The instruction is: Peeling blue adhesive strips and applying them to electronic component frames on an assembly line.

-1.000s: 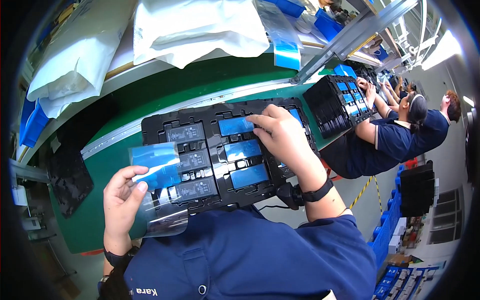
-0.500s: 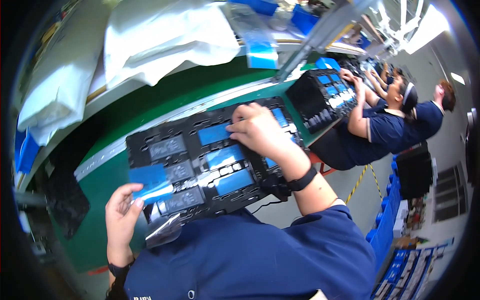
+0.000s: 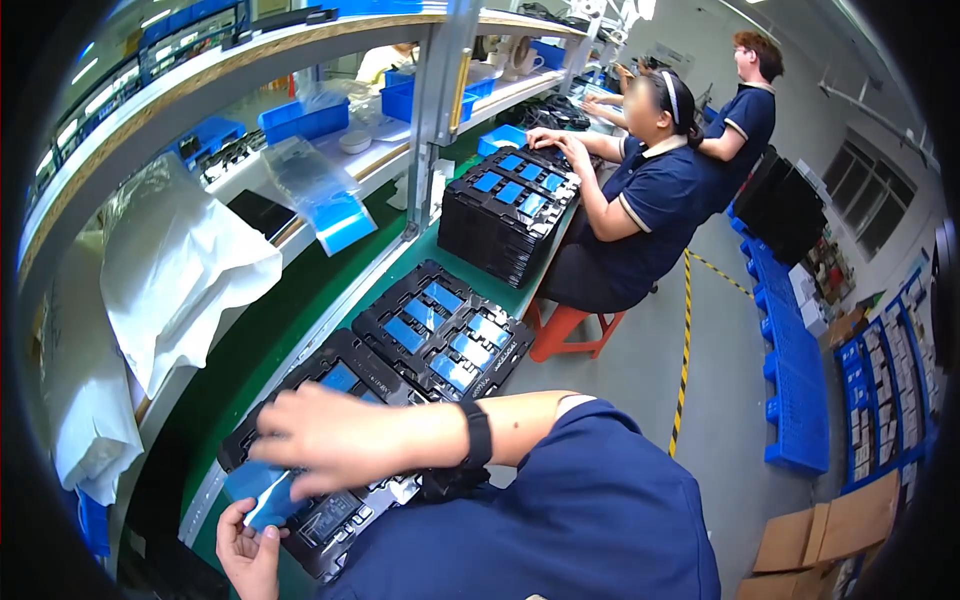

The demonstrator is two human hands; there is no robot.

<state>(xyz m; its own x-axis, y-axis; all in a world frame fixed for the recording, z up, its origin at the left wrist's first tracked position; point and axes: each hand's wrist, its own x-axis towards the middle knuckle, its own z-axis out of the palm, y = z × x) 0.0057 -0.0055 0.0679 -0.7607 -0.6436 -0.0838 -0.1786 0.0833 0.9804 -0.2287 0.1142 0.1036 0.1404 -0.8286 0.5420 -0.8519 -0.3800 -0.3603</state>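
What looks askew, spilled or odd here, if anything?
I see no spill. The clear plastic bag with a blue end droops over the front edge of the long white shelf, so it looks loosely placed.

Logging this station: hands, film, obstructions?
Left hand pinches blue film sheet. Right hand over black tray, blurred, grip unclear. Right forearm hides part of tray.

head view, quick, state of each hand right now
Left hand: closed, holding the blue film.
Right hand: blurred over the black tray; cannot tell whether it holds anything.

Middle tray [image 3: 446, 334] between near tray [image 3: 347, 354] and stack [image 3: 485, 240]
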